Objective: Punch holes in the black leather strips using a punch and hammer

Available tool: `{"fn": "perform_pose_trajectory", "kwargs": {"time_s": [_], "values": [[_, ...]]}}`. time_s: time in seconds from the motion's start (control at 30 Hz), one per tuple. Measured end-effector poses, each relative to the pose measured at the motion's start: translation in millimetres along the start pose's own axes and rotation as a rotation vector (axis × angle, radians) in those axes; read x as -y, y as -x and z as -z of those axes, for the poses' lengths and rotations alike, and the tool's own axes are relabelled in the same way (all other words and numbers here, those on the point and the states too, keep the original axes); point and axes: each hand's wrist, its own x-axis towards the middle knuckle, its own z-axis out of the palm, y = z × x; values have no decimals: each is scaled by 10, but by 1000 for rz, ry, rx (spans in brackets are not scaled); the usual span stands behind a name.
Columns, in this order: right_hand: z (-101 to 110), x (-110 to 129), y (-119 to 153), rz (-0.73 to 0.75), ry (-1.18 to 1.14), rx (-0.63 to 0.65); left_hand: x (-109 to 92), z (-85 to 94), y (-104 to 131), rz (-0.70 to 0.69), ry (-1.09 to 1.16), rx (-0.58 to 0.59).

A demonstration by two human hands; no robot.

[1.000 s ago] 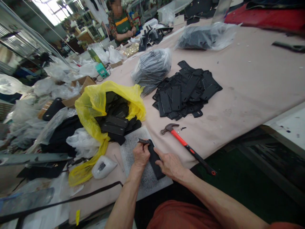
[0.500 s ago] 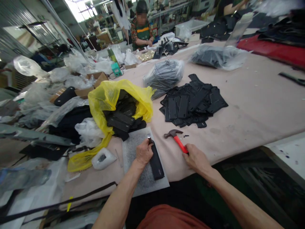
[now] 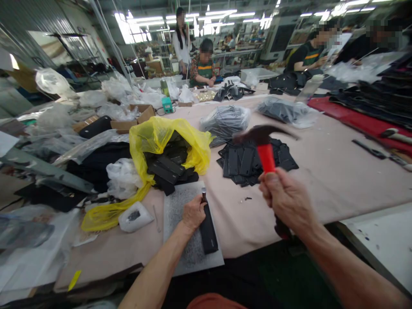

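My left hand is closed round a short metal punch, held upright at the far end of a black strip-shaped piece. That piece lies on a speckled pale board near the table's front edge. My right hand grips a claw hammer by its red and black handle. The hammer is raised over the table, its head slightly blurred by motion. Behind it a heap of similar black pieces is partly hidden.
A yellow plastic bag holding more black pieces stands left of the heap. Wrapped bundles lie behind it. A white lump rests left of the board. Small dark scraps lie right of it. Several people sit or stand farther back.
My right hand has lifted the hammer from low over the table to a raised position. My left hand keeps the punch on the black piece. The view has tilted up.
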Motion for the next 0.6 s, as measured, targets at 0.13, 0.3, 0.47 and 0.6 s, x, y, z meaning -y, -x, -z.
{"fn": "perform_pose_trajectory", "kwargs": {"time_s": [0.13, 0.3, 0.47, 0.6], "values": [[-6, 277, -12, 429, 275, -143, -11, 8, -6, -14, -16, 11], [-93, 55, 19, 425, 761, 349, -21, 11, -10, -23, -19, 12], [-89, 101, 13, 392, 610, 33, -9, 10, -13, -16, -11, 11], [-40, 78, 2, 389, 814, 353, -9, 16, -16, -6, -7, 23]]}}
